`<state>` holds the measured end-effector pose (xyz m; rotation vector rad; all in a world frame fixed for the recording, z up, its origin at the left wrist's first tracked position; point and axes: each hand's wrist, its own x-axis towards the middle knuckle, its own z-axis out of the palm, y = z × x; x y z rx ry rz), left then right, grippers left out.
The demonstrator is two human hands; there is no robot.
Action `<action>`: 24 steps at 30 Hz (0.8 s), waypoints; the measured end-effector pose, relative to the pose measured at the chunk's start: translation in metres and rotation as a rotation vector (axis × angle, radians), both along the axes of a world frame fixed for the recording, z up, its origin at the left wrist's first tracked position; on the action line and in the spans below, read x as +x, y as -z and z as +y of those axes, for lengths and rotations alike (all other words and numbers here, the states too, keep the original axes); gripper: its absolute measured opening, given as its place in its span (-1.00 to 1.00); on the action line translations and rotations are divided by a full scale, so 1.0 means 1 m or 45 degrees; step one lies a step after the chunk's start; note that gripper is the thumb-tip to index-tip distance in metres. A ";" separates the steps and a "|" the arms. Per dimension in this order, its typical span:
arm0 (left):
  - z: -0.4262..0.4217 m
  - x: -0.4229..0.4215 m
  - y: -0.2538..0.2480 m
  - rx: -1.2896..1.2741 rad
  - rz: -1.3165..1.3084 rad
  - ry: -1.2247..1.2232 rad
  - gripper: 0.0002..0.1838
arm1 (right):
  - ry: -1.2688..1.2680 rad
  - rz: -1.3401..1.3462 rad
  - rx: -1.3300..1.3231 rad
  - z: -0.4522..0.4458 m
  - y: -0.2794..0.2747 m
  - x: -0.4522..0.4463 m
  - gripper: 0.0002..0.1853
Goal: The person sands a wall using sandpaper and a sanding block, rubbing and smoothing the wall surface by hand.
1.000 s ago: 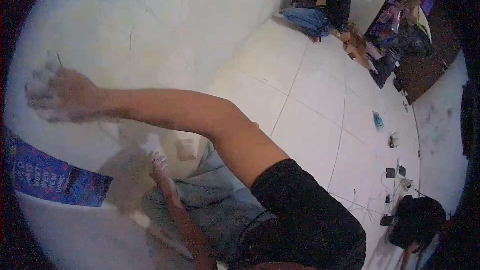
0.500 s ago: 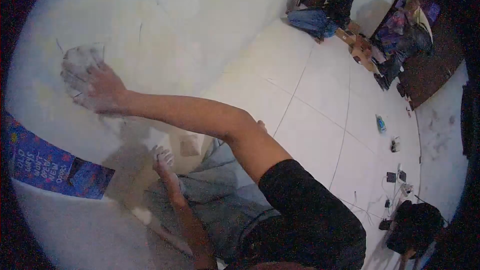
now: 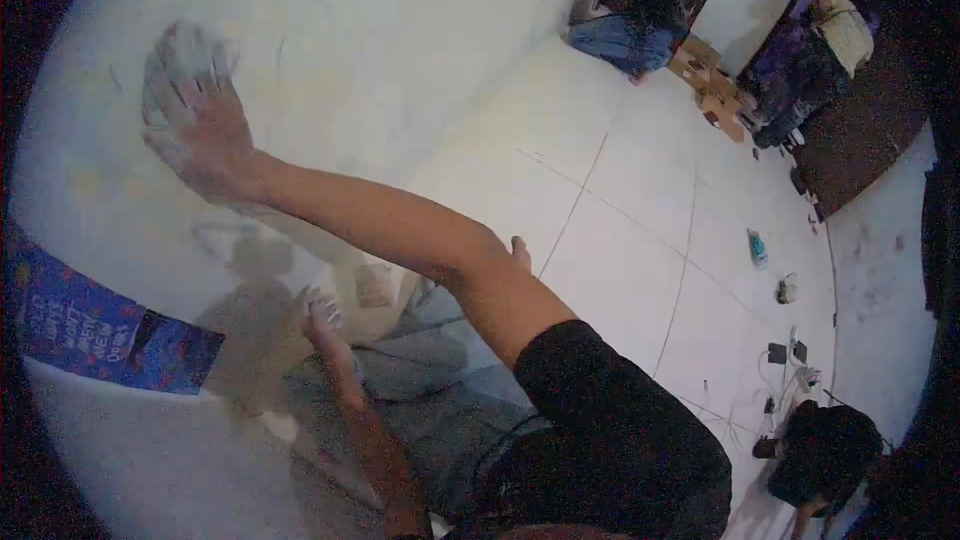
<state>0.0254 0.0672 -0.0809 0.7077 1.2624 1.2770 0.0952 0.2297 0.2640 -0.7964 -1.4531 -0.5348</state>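
Note:
My right hand (image 3: pixel 200 125) is raised to the pale wall (image 3: pixel 350 60), its dusty fingers stretched flat. Beneath the fingers is a thin grey sheet that looks like sandpaper (image 3: pixel 228 58), mostly covered by the hand and pressed to the wall. Lower down, my left hand (image 3: pixel 322 316) hovers near the wall beside my grey-clad leg (image 3: pixel 420 350). White dust coats its fingers, which are loosely bent with gaps between them, and nothing shows in them. Close to it is a small beige square piece (image 3: pixel 376 285).
A blue poster with lettering (image 3: pixel 110 325) is on the wall at left. Another person (image 3: pixel 640 10) sits by the wall at the top, near cardboard pieces (image 3: pixel 710 80) and bags (image 3: pixel 810 70). Chargers and cables (image 3: pixel 785 360) lie beside a black bag (image 3: pixel 825 455) at right.
My right hand has moved up the wall and slightly right with the sheet, its fingers now pointing more upward. The left hand has barely shifted. The other person's body has moved slightly left.

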 end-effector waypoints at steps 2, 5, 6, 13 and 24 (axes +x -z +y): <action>0.008 -0.001 0.018 0.019 -0.022 0.018 -0.54 | -0.225 -0.349 -0.131 -0.011 0.019 0.006 -0.16; 0.012 0.002 0.016 -0.068 0.011 0.019 -0.56 | -0.499 -0.449 -0.255 0.006 0.023 -0.011 -0.15; 0.010 0.003 0.012 -0.160 0.039 -0.009 -0.56 | -0.499 -0.452 -0.255 0.009 0.014 -0.016 -0.15; 0.013 -0.006 0.034 0.131 0.134 0.067 -0.57 | -0.186 -0.038 0.109 0.026 -0.061 -0.005 -0.26; 0.007 0.003 -0.007 -0.096 0.079 -0.063 -0.56 | -0.361 -0.480 -0.071 0.007 0.001 -0.021 -0.27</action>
